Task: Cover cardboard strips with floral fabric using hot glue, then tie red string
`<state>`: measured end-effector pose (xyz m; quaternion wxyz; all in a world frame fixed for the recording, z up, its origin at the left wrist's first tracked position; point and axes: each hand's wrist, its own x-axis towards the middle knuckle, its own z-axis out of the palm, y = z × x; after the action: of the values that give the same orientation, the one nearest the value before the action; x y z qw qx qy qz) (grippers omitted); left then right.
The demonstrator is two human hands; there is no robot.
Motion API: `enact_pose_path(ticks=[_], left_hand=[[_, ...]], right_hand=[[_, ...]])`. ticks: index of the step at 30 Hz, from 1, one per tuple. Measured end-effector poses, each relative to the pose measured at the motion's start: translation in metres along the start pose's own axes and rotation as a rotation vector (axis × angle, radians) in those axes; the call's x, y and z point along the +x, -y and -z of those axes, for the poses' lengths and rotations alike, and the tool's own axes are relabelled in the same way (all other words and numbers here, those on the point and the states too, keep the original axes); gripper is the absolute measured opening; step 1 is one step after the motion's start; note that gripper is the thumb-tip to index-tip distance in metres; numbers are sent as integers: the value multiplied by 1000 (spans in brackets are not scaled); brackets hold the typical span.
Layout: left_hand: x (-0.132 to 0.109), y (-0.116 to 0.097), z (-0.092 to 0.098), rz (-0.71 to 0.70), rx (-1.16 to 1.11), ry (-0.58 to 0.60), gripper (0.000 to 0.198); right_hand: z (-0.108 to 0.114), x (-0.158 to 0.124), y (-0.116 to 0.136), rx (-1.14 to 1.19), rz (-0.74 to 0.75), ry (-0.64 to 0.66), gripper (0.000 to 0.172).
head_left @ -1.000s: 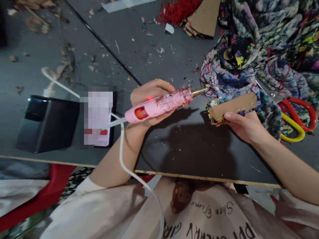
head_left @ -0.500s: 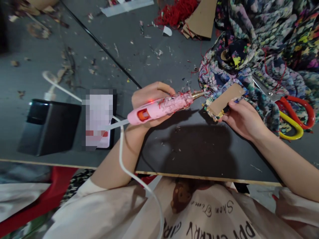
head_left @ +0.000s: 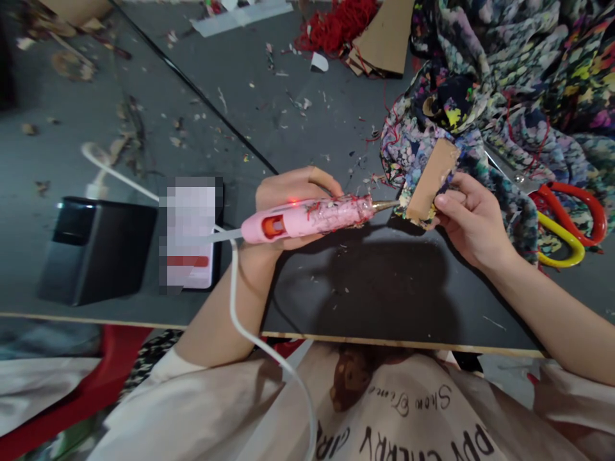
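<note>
Holding a pink glue gun (head_left: 307,218) wrapped in my left hand (head_left: 288,192), centre frame, I pinch a light, stiff cardboard piece (head_left: 429,182) by its fabric-edged lower end in my right hand (head_left: 473,221) above the worktop (head_left: 384,288), nozzle nearly touching.

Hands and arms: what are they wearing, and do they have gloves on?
No gloves. The left hand and right hand are bare, with no rings or watch showing. Both forearms are bare too. Pale cream sleeves start near the elbows, part of a top with dark lettering.
</note>
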<state>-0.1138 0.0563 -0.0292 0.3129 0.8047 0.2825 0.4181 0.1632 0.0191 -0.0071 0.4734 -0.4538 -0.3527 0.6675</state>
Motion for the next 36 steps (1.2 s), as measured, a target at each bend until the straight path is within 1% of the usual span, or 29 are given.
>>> enact_pose_path(ticks=[2, 3, 6, 9, 12, 14, 19, 23, 28, 36], left_hand=[[9, -10, -1, -117, -8, 28, 37], [12, -14, -1, -141, -13, 59, 37], [17, -21, -1, -129, -39, 154, 38], [16, -21, 0, -113, -40, 182, 37], [16, -19, 2, -119, 14, 226, 35], [17, -19, 3, -116, 48, 249, 38], [18, -19, 1, -98, 53, 218, 39], [16, -18, 0, -94, 36, 225, 40], [14, -17, 2, -68, 41, 231, 39], [17, -19, 2, -99, 12, 246, 43]], right_hand=[[2, 2, -2, -19, 43, -24, 47], [3, 2, -3, -26, 56, -28, 49], [4, 4, -7, -40, 68, -37, 50], [3, 4, -9, -57, 74, -39, 51], [3, 3, -10, -69, 91, -30, 50], [3, 2, -10, -85, 98, -26, 49], [2, 1, -10, -100, 87, -28, 50], [1, 1, -9, -111, 89, -15, 51], [1, -1, -8, -103, 94, 20, 47], [3, -3, -8, -96, 64, 73, 41]])
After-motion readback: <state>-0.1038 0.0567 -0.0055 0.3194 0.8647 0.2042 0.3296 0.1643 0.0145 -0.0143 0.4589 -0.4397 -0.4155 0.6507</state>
